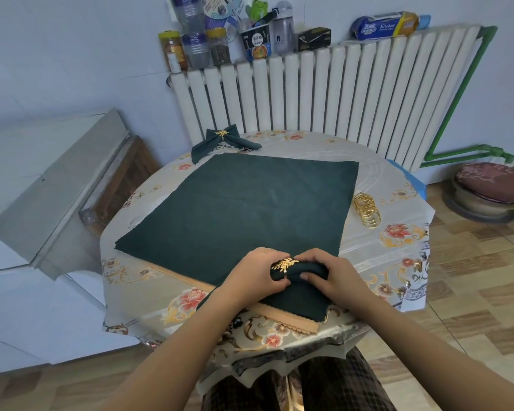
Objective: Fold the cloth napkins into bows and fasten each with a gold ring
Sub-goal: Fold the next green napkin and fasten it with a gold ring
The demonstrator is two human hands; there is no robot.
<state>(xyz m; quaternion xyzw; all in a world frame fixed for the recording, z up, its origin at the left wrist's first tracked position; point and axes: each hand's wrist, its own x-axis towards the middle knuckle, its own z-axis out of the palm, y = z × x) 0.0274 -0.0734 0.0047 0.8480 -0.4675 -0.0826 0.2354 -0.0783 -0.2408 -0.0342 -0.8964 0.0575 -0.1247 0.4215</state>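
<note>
I see a flat green napkin (pixel 238 200) spread across the table (pixel 398 179), waiting its turn, with one finished bow (pixel 221 141) at the far left edge. Near me, my left hand (pixel 257 274) and right hand (pixel 328 275) both curl round a bunched napkin (pixel 304 269) with a gold ring (pixel 285 266) partway along it. Spare rings (pixel 367 209) lie stacked at the right, so I judge one bow done, a second being fastened, more left.

Dark green napkin (pixel 304 272), gathered into a roll at the near bench edge; gold leaf-ornament ring (pixel 285 266) seated around its middle. Roll gripped at both ends: left hand (pixel 257 274), right hand (pixel 328 277).

Flat stack of green napkins (pixel 241 203), square, spread open mid-bench; a tan napkin (pixel 288 317) edge shows beneath.

Finished green bow (pixel 224 142) with gold ring, far left.

Spare gold rings (pixel 366 209) in an overlapping row, right of the stack.
</note>
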